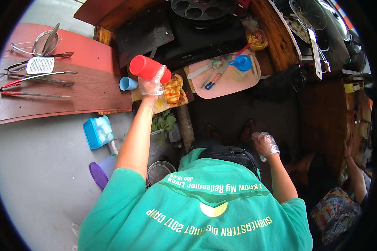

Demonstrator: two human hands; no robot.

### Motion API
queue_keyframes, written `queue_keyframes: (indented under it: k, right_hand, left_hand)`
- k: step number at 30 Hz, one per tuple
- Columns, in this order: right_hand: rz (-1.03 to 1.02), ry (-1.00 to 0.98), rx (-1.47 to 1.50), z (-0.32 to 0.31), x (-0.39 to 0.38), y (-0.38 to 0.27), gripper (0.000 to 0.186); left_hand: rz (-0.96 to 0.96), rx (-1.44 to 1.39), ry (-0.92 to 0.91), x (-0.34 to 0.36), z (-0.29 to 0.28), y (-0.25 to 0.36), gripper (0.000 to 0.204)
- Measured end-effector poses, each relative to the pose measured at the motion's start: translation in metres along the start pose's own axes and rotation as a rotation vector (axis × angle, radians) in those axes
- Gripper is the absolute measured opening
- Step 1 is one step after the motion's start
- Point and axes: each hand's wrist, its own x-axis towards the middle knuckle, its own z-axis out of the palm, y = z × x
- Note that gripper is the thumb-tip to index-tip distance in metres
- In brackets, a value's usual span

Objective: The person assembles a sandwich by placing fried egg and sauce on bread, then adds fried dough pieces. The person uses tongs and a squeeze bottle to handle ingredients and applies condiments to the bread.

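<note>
in the upper left-centre, the left hand [152, 85], gloved likely for cleanliness, wraps around a red container [143, 67], presumably for control, beside sauced bread [174, 93]; right of centre, the right hand [265, 145] curls loosely, its contents impossible to tell.

An open way is left between the right grip [265, 144] and the pink board [226, 91]; the left grip [152, 86] is flanked by the blue cup [128, 83] (just beside it) and topped bread [174, 91].

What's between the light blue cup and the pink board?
In the head view, the gloved left hand holding a red container, and bread with orange streaks.
</note>
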Motion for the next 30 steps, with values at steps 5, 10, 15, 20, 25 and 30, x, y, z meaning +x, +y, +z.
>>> queue_keyframes:
  k: [5,10,15,20,25,30]
  right_hand:
    - [0.121,0.031,0.021,0.004,-0.022,0.021,0.030]
    - [0.157,-0.072,-0.047,0.012,-0.033,0.032,0.034]
    - [0.165,-0.144,-0.068,0.017,-0.041,0.029,0.038]
    - [0.114,-0.166,0.010,0.028,-0.043,0.037,0.039]
    - [0.056,-0.280,-0.166,0.023,-0.045,0.064,0.042]
    - [0.122,-0.301,-0.151,-0.007,-0.050,0.085,0.046]
  left_hand:
    - [-0.156,0.043,-0.016,0.003,0.007,-0.012,0.039]
    - [0.071,0.208,-0.024,0.007,-0.019,-0.013,0.038]
    - [-0.079,0.049,0.043,-0.006,-0.030,-0.007,0.040]
    - [-0.014,0.061,-0.037,-0.019,-0.014,-0.008,0.041]
    - [-0.173,0.135,0.075,-0.032,-0.063,0.003,0.047]
    - [-0.033,0.141,0.144,-0.056,-0.053,-0.014,0.055]
